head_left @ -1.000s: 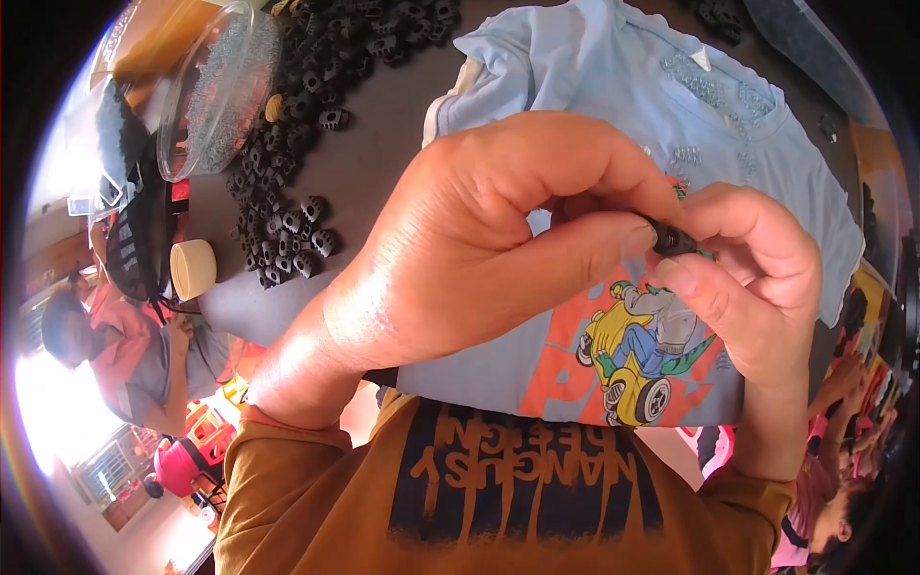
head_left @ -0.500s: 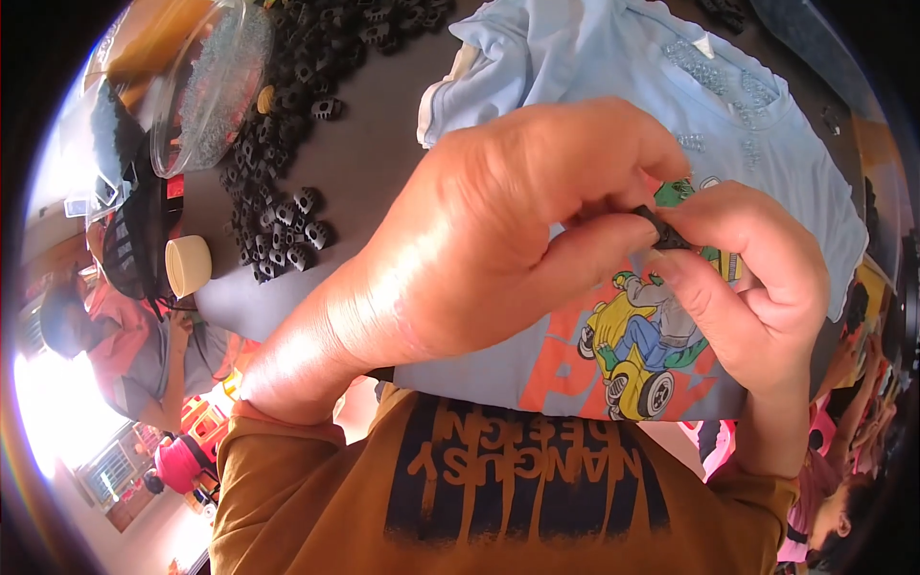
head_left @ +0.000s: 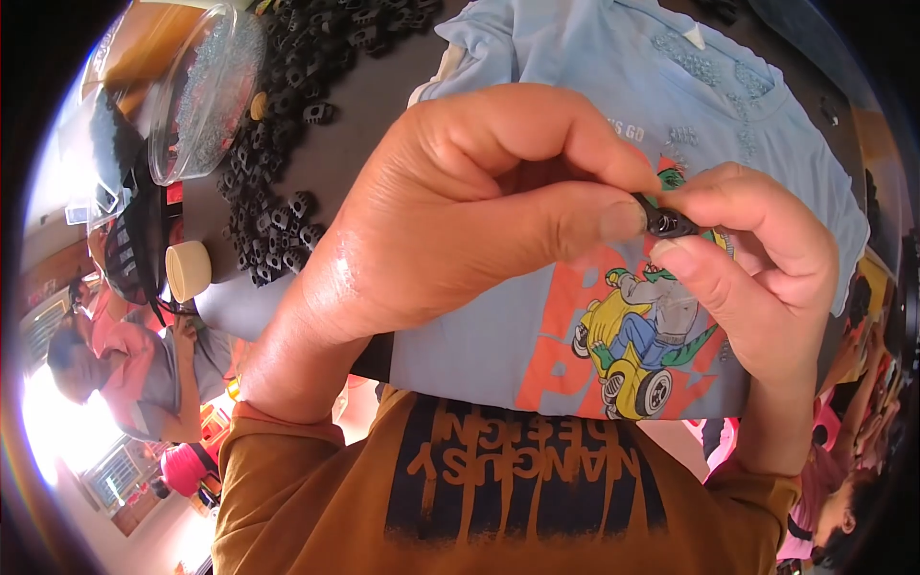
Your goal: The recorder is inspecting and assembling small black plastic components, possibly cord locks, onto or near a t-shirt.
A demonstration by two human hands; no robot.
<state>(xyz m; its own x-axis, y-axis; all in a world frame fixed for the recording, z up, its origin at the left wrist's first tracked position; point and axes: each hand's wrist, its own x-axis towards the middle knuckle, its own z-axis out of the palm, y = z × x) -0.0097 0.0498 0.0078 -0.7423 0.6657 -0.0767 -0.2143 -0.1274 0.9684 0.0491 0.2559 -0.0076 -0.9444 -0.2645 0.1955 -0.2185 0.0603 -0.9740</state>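
Above a light blue T-shirt [head_left: 460, 340] spread on the table, both hands meet at a small black plastic clip [head_left: 671, 223]. My left hand [head_left: 450, 211] pinches its left end between thumb and forefinger. Opposite it, the thumb and forefinger of my right hand [head_left: 771, 254] press on the right side of the clip. The piece has an opening with something shiny inside, too small to make out. Little clear or silvery coils, like springs [head_left: 685, 59], lie scattered near the shirt's neckline.
A large heap of similar black clips [head_left: 278, 144] covers the table's far left. Beside it stands a clear plastic bowl [head_left: 161, 158] of shiny coils. A beige roll [head_left: 189, 269] sits near the left edge. Other people [head_left: 144, 359] are seated beyond the left and right sides.
Both hands still hold the clip, which has turned so its opening shows. My left hand has rolled and shifted slightly left; my right fingers have shifted slightly on the clip.
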